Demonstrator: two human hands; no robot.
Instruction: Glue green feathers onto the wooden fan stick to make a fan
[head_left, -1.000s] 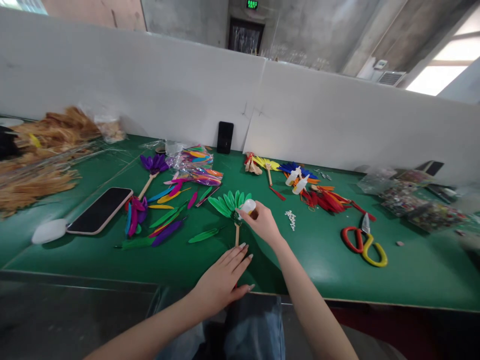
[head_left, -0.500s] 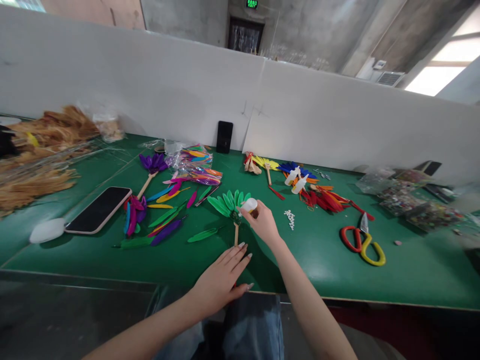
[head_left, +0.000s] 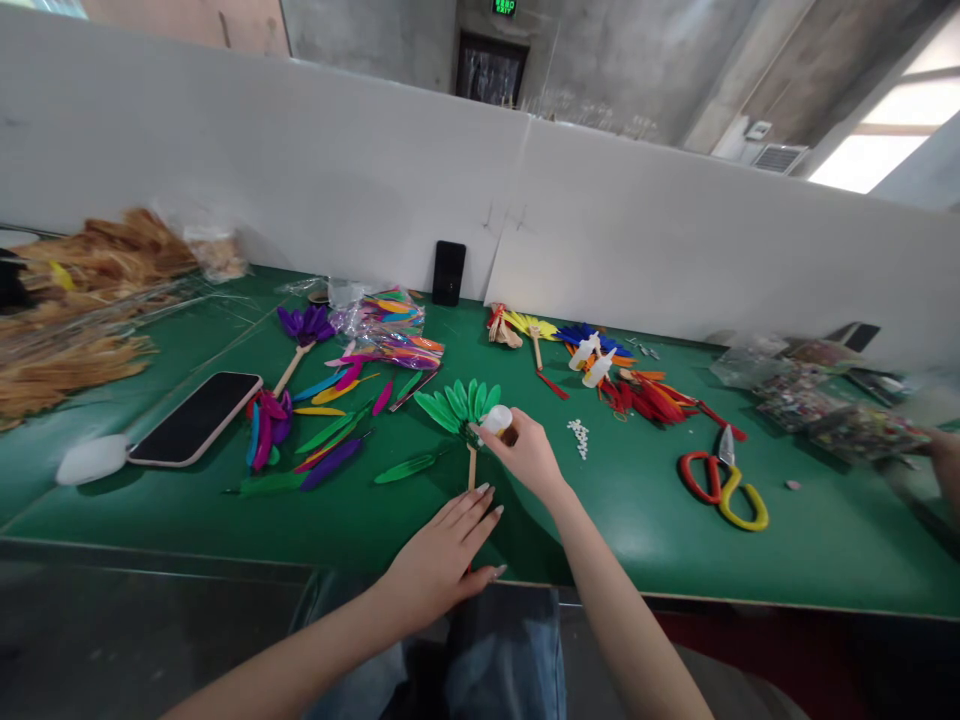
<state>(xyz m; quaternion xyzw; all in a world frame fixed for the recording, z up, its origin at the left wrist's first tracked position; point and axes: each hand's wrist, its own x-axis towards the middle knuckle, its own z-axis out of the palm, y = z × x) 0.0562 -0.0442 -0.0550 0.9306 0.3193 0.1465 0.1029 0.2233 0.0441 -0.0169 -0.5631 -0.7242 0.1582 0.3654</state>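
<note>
A fan of green feathers (head_left: 454, 404) on a flat wooden stick (head_left: 472, 469) lies on the table in front of me. Flat across the lower part of that stick rests my left hand (head_left: 442, 555), its fingers stretched out and pressing down. My right hand (head_left: 525, 452) is closed round a small white glue bottle (head_left: 499, 420), tipped over the base of the fan, where the feathers meet the stick. My fingers hide the bottle's tip. A loose green feather (head_left: 405, 469) lies left of the stick, and small white beads (head_left: 578, 438) lie right of my right hand.
Red-and-yellow-handled scissors (head_left: 724, 482) lie to the right, near bags of beads (head_left: 799, 396) and another person's hand (head_left: 946, 462). Two more glue bottles (head_left: 592, 362) lie ahead. Leftward are loose coloured feathers (head_left: 335, 464), a purple feather fan (head_left: 306, 325) and a phone (head_left: 196, 418).
Another person's hand has come in at the right edge beside the bead bags. My left hand stays on the stick, and my right hand keeps the glue bottle at the fan's base.
</note>
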